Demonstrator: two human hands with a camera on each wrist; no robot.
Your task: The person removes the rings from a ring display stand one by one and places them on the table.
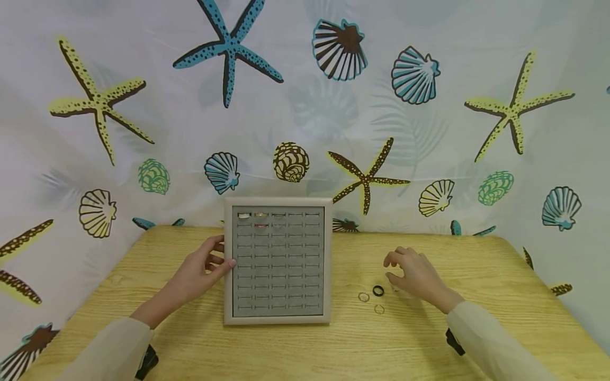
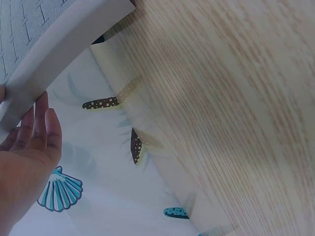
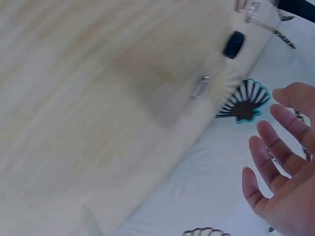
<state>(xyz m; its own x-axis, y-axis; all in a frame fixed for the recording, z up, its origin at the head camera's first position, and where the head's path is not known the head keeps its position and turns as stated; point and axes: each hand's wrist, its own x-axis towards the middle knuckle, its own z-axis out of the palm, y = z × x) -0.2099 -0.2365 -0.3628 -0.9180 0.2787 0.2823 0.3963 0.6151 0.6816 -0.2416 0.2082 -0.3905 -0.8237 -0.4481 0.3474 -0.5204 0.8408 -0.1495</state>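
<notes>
Because the ring board (image 1: 279, 271) is tilted up on the desk (image 1: 205, 344), and whatever may prop its back is hidden, the left hand (image 1: 199, 269) could be doing much of the steadying. That hand holds the left edge, thumb over the front of the rim and fingers behind; should this grip slacken or shift, the board might tip or slide, and the five seated rings (image 1: 261, 226) near its upper left, particularly any pushed in shallowly, could work loose.

The right hand (image 1: 419, 272) hovers to the right of the board, fingers apart and loosely bent, with nothing visible between them. Just beside it lies a silver ring (image 3: 200, 87), with a black ring (image 3: 234, 44) and two thin rings (image 1: 364, 301) close by. Such small, round pieces would probably roll or skid if a fingertip landed off-centre, and their closeness invites knocking a neighbour. The right wrist view is blurred, so how each ring rests is hard to judge. Narrow slots add another risk: a ring brought in crooked could catch on the lining, and pressing harder would push the board backward.
</notes>
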